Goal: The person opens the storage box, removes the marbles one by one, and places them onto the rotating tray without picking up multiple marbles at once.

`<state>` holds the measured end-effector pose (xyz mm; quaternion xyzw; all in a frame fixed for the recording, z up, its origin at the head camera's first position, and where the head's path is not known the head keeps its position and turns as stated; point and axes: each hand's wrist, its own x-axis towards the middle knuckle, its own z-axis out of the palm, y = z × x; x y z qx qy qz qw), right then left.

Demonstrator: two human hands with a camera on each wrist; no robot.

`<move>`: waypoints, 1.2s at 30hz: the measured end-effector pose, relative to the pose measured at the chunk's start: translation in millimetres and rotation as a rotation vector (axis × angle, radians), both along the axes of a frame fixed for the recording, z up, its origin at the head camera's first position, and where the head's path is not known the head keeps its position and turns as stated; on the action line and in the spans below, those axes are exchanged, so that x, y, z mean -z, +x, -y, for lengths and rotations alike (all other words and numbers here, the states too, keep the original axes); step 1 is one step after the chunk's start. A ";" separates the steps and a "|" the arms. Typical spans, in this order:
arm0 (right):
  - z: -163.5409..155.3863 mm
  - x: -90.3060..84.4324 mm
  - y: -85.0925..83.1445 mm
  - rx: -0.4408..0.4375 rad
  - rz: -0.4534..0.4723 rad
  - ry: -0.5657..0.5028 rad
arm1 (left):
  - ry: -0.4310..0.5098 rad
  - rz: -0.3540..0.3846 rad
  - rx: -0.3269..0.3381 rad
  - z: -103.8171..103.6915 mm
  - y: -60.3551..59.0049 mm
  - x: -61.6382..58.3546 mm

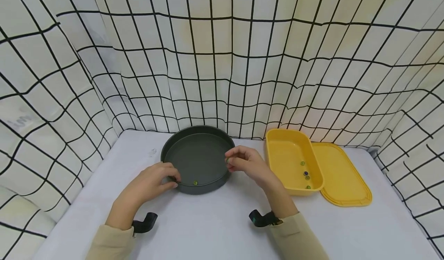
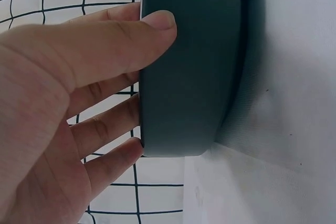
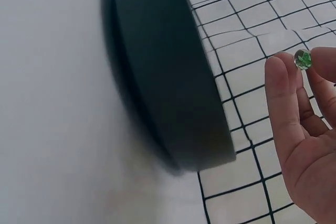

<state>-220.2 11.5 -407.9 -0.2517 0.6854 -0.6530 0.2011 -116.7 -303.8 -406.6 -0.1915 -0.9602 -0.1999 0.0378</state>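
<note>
1. Head view: the left hand [image 1: 152,181] holds the near left rim of a dark grey round pan [image 1: 197,156]. In the left wrist view, the thumb lies on the outer wall, and the other fingers are at the other side of the rim.

2. The right hand [image 1: 248,163] pinches a clear-and-green glass marble [image 3: 302,59] at its fingertips. In the head view, this marble appears at the right rim of the pan; in the right wrist view, the hand is apart from the pan wall.

3. The pan lies flat near the far edge of the white desk [image 1: 215,229], a little left of the middle. A small green marble [image 1: 195,183] is inside, near the front wall.

4. To the right of the pan, also near the far edge, there is a yellow rectangular tub [image 1: 282,148]. At least four small marbles lie in its right part, one of them dark blue [image 1: 306,173].

5. A yellow lid [image 1: 343,175] lies flat just beside the tub, toward the far right corner. I cannot tell if the tub covers a part of it.
</note>
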 end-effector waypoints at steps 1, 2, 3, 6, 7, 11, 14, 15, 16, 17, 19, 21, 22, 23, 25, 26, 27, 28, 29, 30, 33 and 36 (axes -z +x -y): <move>3.2 -2.6 -0.3 0.002 -0.001 -0.010 | -0.001 0.002 0.001 -0.4 -0.3 -0.6; 6.6 -4.9 -0.7 0.004 -0.002 -0.023 | -0.004 0.003 0.002 -0.7 -0.5 -1.1; 10.2 -7.4 -0.8 0.009 0.000 -0.039 | -0.005 0.004 0.002 -0.8 -0.5 -1.5; 20.6 -14.6 0.1 0.021 0.002 -0.095 | -0.010 0.005 0.000 -0.9 -0.3 -2.1; 23.8 -16.2 0.5 0.024 0.003 -0.115 | -0.011 0.005 -0.001 -0.9 -0.4 -1.9; 31.9 -15.8 2.7 0.026 0.014 -0.144 | -0.007 0.011 0.000 -1.5 -0.9 -0.1; 32.9 -8.8 4.4 0.026 0.009 -0.102 | -0.009 0.019 0.003 -2.0 -0.5 1.6; 32.7 -6.3 4.8 0.023 0.002 -0.083 | -0.011 0.019 0.000 -2.0 -0.1 2.0; 32.5 -3.8 5.1 0.021 -0.005 -0.067 | -0.015 0.015 -0.004 -1.9 0.4 2.4; 32.2 -1.8 5.5 0.018 -0.011 -0.053 | -0.018 0.012 -0.008 -1.7 1.0 2.6; 32.0 1.9 6.0 0.012 -0.018 -0.035 | -0.024 0.005 -0.017 -1.1 2.3 2.8; 32.3 4.3 6.0 0.014 -0.024 -0.024 | -0.024 -0.002 -0.018 -0.8 2.7 2.8; 32.6 5.9 5.7 0.015 -0.027 -0.020 | -0.025 -0.004 -0.015 -0.8 2.6 2.7; 33.0 7.3 5.5 0.013 -0.032 -0.016 | -0.024 -0.005 -0.012 -0.9 2.4 2.7; 34.8 10.7 5.0 0.005 -0.034 -0.007 | -0.024 -0.006 -0.009 -1.1 1.9 2.8; 35.8 12.2 5.0 0.000 -0.033 -0.003 | -0.024 -0.005 -0.008 -1.3 1.7 2.7; 36.8 14.0 4.7 -0.006 -0.033 0.004 | -0.026 -0.006 -0.009 -1.5 1.6 2.7; 37.8 15.5 4.6 -0.012 -0.033 0.010 | -0.026 -0.007 -0.008 -1.5 1.4 2.7; 38.7 16.5 4.8 -0.017 -0.033 0.013 | -0.026 -0.008 -0.009 -1.5 1.3 2.7; 39.7 17.8 4.8 -0.019 -0.032 0.016 | -0.025 -0.009 -0.009 -1.6 1.1 2.6; 41.4 20.3 4.5 -0.019 -0.029 0.020 | -0.022 -0.016 -0.008 -1.8 0.4 2.3; 43.3 21.2 4.5 -0.007 -0.041 0.036 | -0.019 -0.019 -0.007 -2.3 0.0 1.4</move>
